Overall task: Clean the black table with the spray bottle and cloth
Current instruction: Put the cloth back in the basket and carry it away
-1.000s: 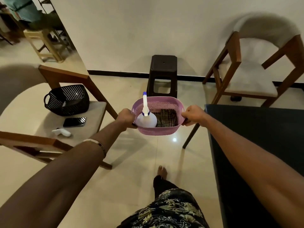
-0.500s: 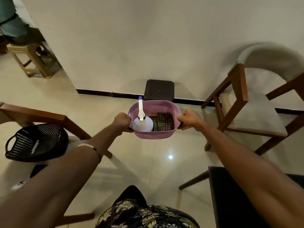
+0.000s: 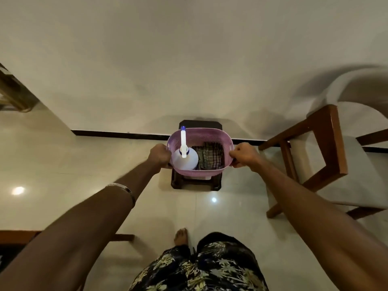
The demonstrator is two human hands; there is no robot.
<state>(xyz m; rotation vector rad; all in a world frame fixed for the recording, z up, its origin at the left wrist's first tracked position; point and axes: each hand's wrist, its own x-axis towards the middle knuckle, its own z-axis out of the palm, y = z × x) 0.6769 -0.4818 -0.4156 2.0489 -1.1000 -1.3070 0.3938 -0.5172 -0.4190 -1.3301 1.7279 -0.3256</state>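
Both arms reach straight out ahead. The left hand and right hand are curled into fists, level with each other, each clenched on a side of the basket between them.

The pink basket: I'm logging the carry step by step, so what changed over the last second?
The pink basket was carried forward and now sits over the dark stool. Unchanged: left hand and right hand grip its sides; spray bottle and checked cloth remain inside.

Cream wall, glossy floor (tiled), wooden chair
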